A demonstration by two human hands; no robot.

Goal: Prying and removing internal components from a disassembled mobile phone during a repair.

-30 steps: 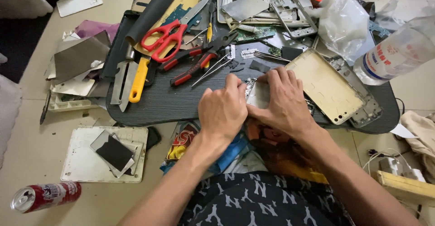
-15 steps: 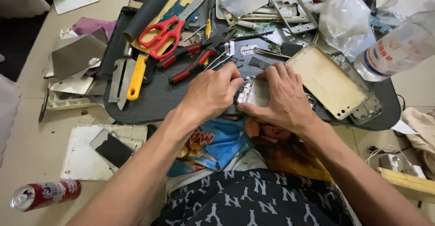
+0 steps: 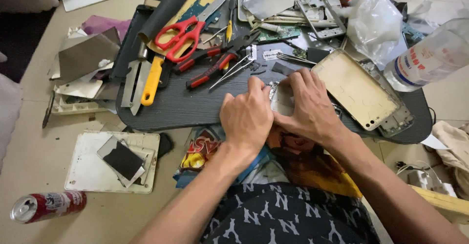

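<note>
Left hand [image 3: 246, 117] and right hand [image 3: 308, 107] both pinching a small silvery metal part [image 3: 282, 99] on the dark board [image 3: 171, 107], beside a gold phone frame [image 3: 354, 90]

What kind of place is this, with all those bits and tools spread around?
Probably a makeshift phone repair spot on a floor. A dark work board holds red scissors, pliers and a bare phone frame, while both hands press on a small metal part.

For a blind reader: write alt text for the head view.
Both hands, left hand and right hand, press a small silvery part on a dark board, with red scissors, pliers and a phone frame nearby.
</note>
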